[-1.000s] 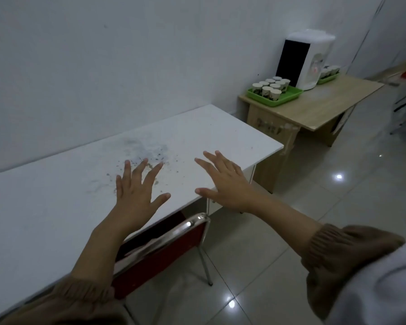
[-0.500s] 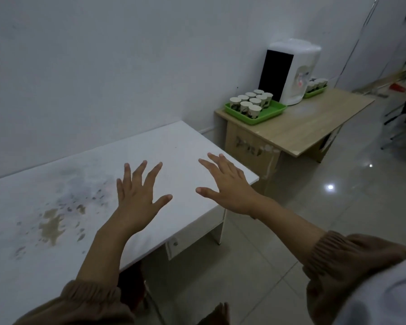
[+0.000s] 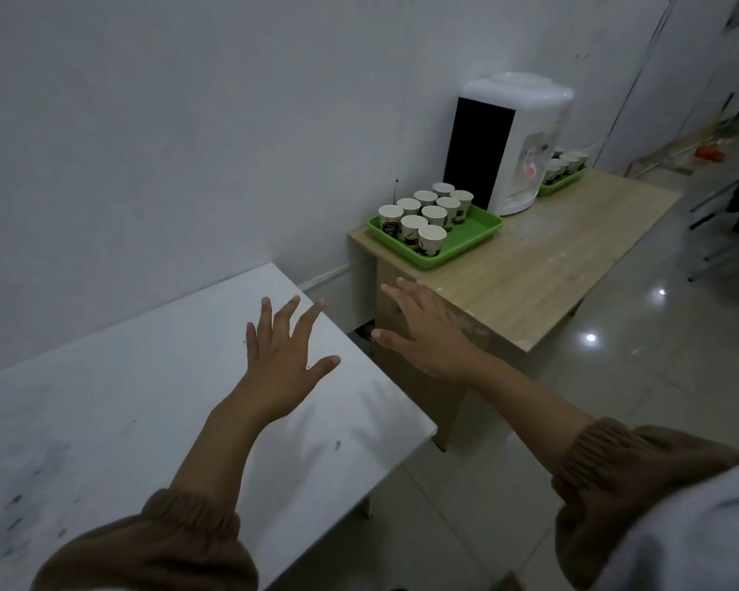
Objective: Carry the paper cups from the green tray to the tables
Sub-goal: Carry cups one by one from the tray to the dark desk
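Several paper cups (image 3: 428,213) stand upright in a green tray (image 3: 466,238) at the near left corner of a wooden table (image 3: 542,266). Held out above the end of a white table (image 3: 103,398), my left hand (image 3: 284,356) has its fingers spread and holds nothing. My right hand (image 3: 425,330) is stretched forward over the gap between the two tables, fingers straight and empty, still short of the tray.
A white water dispenser (image 3: 513,142) stands behind the tray against the wall. A second green tray (image 3: 562,183) with more cups sits to its right. Glossy tiled floor (image 3: 640,356) spreads right of the tables. The white table carries dark stains at its near left.
The view has moved forward along the white table toward the wooden table. The tray and cups look nearer and larger. Both hands stay outstretched and empty.
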